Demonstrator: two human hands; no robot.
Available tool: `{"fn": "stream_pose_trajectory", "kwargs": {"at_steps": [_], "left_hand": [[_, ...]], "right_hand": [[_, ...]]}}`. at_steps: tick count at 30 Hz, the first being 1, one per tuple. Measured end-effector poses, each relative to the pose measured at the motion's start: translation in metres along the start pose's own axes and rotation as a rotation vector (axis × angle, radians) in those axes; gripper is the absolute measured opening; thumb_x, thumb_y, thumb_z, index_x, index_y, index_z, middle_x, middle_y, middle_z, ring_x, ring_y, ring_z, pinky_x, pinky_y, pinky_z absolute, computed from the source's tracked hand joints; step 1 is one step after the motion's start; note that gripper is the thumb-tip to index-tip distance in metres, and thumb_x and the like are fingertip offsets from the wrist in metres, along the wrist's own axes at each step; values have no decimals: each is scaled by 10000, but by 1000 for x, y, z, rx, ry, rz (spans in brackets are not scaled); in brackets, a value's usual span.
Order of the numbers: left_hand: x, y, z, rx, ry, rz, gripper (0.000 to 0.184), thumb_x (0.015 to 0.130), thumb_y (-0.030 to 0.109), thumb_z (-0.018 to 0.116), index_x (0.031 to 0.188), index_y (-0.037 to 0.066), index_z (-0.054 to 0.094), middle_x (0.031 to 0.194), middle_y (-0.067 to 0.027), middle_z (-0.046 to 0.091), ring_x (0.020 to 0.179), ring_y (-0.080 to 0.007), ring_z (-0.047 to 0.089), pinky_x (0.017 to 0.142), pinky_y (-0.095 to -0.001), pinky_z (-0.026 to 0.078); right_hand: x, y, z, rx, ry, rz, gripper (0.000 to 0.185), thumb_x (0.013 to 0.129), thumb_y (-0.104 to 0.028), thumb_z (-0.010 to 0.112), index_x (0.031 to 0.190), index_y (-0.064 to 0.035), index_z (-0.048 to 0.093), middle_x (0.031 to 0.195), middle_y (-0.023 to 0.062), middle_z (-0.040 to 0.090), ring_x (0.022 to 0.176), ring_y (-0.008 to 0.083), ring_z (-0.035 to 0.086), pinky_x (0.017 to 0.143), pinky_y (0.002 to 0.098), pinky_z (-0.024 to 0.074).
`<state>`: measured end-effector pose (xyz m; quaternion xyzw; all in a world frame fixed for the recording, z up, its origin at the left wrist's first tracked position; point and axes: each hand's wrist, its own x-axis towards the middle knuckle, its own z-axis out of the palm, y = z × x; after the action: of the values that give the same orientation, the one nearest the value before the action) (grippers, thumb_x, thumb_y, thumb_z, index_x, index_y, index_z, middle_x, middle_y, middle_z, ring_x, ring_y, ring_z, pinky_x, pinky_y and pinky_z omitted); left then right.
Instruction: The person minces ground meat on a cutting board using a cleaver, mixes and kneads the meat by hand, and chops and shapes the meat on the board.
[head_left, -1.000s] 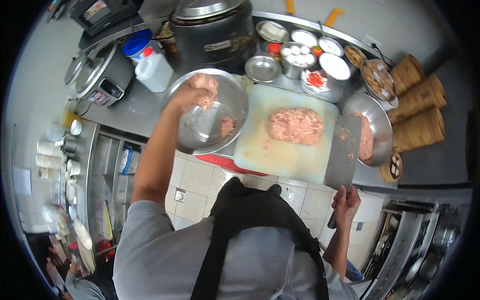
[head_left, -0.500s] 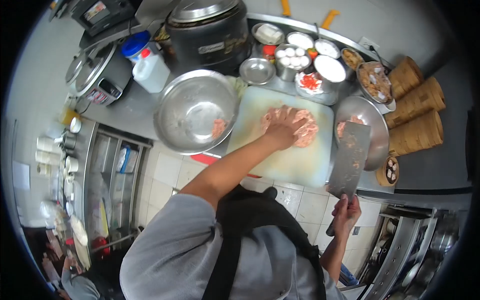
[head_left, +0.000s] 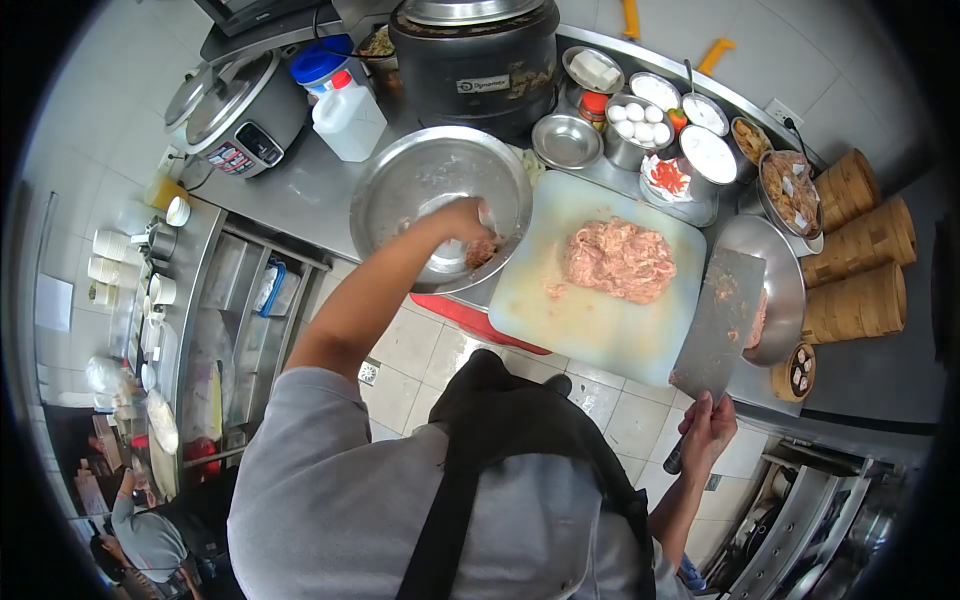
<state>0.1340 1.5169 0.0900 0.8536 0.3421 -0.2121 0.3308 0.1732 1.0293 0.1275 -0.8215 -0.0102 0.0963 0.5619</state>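
In the head view, my left hand [head_left: 466, 222] is down inside the wide steel bowl [head_left: 372, 215] on the left. Its fingers curl onto a small lump of raw minced meat [head_left: 481, 253], and the fingertips are partly hidden. My right hand [head_left: 708, 428] grips a broad cleaver [head_left: 722, 310] by its dark handle. The flat of the blade, smeared with bits of meat, is over the right edge of the cutting board [head_left: 575, 340] and partly covers a second steel bowl [head_left: 785, 270]. A large mound of minced meat [head_left: 620, 260] lies on the board, with small scraps beside it.
Behind the board stand a small steel dish [head_left: 567, 141], a container of eggs [head_left: 640, 122] and several ingredient bowls. Bamboo steamers [head_left: 853, 305] line the right side. A white jug [head_left: 348, 118] and large cookers [head_left: 475, 75] sit at the back. Another person [head_left: 150, 540] is at lower left.
My left hand has left the meat mound on the board and moved left into the steel bowl, onto the lump there. The cleaver stays in my right hand. The view has shifted.
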Motion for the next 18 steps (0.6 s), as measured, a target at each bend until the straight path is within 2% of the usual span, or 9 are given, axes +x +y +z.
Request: {"fn": "stream_pose_trajectory", "kwargs": {"at_steps": [3, 6, 9, 10, 13, 15, 17, 18], "left_hand": [[18, -2, 24, 305, -206, 42, 363, 747, 133, 689, 1097, 49, 643, 935, -212, 677, 817, -312, 679, 687, -361, 545], [86, -69, 80, 382, 286, 421, 261, 754, 68, 649, 1013, 44, 643, 868, -183, 688, 740, -307, 692, 541, -382, 543], [102, -90, 80, 180, 176, 553, 173, 761, 95, 651, 924, 37, 642, 845, -160, 695, 664, -293, 684, 455, -384, 522], [45, -33, 46, 170, -7, 187, 144, 753, 118, 666, 879, 49, 651, 832, -121, 696, 597, -238, 663, 465, -347, 529], [48, -42, 14, -121, -166, 113, 109, 754, 159, 685, 787, 89, 608, 692, -73, 686, 540, -205, 646, 480, -326, 508], [25, -31, -11, -528, 13, 192, 132, 734, 138, 674, 848, 104, 618, 682, -56, 662, 558, -120, 619, 453, -272, 478], [-5, 7, -37, -592, 160, 383, 186, 732, 98, 676, 896, 67, 593, 735, -53, 648, 578, -113, 605, 464, -251, 468], [-26, 35, -51, -536, 176, 453, 245, 767, 95, 672, 992, 61, 583, 826, -48, 651, 667, -119, 623, 551, -263, 501]], "right_hand": [[-3, -5, 8, -8, -23, -6, 231, 988, -249, 568, 890, -39, 568, 613, -12, 506, 492, 50, 467, 436, 213, 383], [-6, -9, 16, 52, -29, -20, 222, 982, -241, 589, 881, -45, 560, 617, -12, 510, 505, 51, 476, 440, 212, 390], [-8, -9, 20, 73, -28, -28, 220, 982, -237, 587, 881, -44, 559, 617, -11, 512, 513, 52, 481, 443, 214, 396], [-9, -8, 20, 96, -27, -35, 223, 984, -231, 584, 878, -37, 559, 619, -8, 514, 508, 53, 477, 444, 217, 398], [-14, -11, 15, 80, -17, -26, 233, 986, -229, 578, 867, -29, 559, 616, -8, 513, 501, 54, 470, 445, 217, 397], [-15, -8, 8, 66, 5, -30, 241, 988, -233, 577, 864, -27, 563, 614, -8, 513, 498, 54, 468, 447, 215, 395], [-18, -5, 4, 54, 26, -24, 245, 988, -237, 577, 864, -26, 566, 613, -9, 513, 497, 52, 468, 447, 213, 394], [-17, -5, 2, 45, 34, -23, 245, 988, -237, 578, 865, -26, 568, 613, -9, 514, 497, 51, 469, 447, 212, 394]]}}
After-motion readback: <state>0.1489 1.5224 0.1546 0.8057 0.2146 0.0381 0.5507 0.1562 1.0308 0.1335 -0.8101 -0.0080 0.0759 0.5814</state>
